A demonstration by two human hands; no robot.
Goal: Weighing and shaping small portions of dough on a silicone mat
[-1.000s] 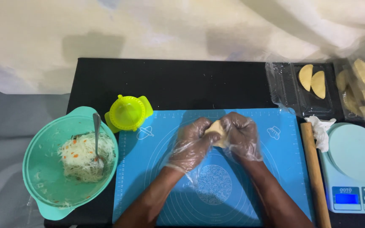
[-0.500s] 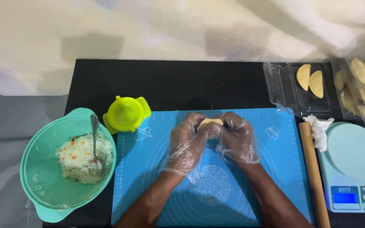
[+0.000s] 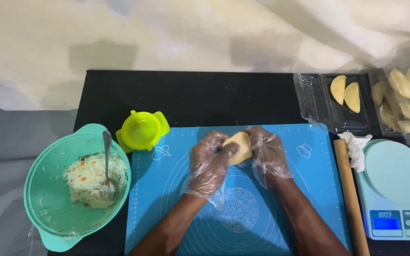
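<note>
While my left hand (image 3: 209,163) and right hand (image 3: 267,155) pinch the dough (image 3: 239,147), it has turned upright between them since a moment ago.

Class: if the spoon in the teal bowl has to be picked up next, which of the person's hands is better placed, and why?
Probably the left hand. The spoon stands in the teal bowl off the mat's left edge, on that hand's side. The right hand would have to cross over the dough piece both hands hold.
</note>
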